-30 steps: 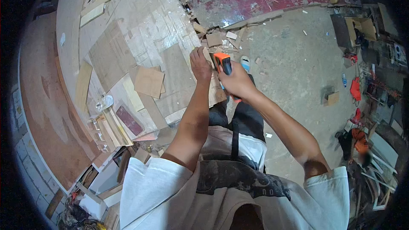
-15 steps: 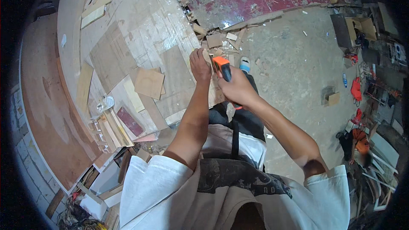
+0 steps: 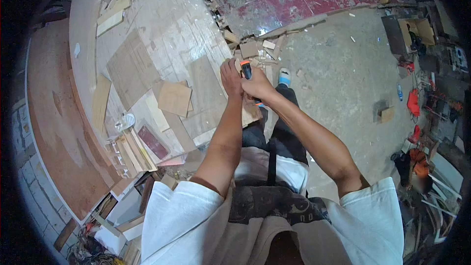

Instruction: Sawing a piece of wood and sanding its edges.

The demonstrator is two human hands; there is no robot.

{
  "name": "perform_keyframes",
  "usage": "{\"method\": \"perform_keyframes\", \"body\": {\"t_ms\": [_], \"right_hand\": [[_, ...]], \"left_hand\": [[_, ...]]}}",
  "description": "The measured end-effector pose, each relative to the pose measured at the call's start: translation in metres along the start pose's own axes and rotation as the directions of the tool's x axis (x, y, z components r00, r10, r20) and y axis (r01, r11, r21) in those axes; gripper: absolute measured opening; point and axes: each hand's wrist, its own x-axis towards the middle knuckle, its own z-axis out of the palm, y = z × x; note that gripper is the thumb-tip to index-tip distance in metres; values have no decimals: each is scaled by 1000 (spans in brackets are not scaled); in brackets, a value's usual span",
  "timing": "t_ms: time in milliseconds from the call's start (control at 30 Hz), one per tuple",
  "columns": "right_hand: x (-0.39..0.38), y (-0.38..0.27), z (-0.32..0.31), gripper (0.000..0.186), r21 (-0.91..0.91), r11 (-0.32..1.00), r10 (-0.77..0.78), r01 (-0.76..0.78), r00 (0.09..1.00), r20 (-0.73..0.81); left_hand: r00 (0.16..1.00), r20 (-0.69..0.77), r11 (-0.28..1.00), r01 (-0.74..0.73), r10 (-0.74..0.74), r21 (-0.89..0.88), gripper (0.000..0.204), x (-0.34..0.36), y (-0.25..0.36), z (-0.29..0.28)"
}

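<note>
My left hand (image 3: 230, 78) bears down on a wooden board (image 3: 252, 113) at the right edge of the worktable, its fingers bent over the wood. Close against it, my right hand (image 3: 256, 87) is closed around the orange and black handle of what looks like a hand saw (image 3: 246, 70). The handle's top stands out above the fist, and a bit of orange shows below. Its blade cannot be made out from above. Left of my left hand lies a flat brown panel (image 3: 201, 91).
Square plywood pieces (image 3: 174, 98), a dark red block (image 3: 152, 142) and a roll of clear tape (image 3: 126, 121) lie on the worktable (image 3: 162, 14). Wood offcuts (image 3: 248, 49) are heaped past its right edge. An open carton (image 3: 417, 32) stands at the far right.
My right hand has moved left and a little up with the saw, from a gap beside my left hand to right against it. The left hand stays on the board.
</note>
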Motion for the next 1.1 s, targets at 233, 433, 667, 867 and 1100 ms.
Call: {"method": "perform_keyframes", "body": {"t_ms": [233,433,667,867,1100], "right_hand": [[-86,-34,-37,5,34,997,-72,71,997,19],[16,11,-1,23,46,994,96,-100,992,86],[-66,-28,-8,12,12,1000,-19,18,999,41],[-85,-13,-20,19,-69,994,-90,89,996,-6],[4,28,16,30,-124,983,-155,136,975,-161]], "left_hand": [[999,-22,999,-37,37,-3,50,-1,-4,-6],[998,-50,1000,-29,29,4,43,2,-4,7],[999,-21,999,-38,38,10,44,-3,-13,5],[1000,-25,1000,-15,15,15,49,-1,-8,-5],[1000,-24,1000,-13,13,-2,41,1,5,4]]}}
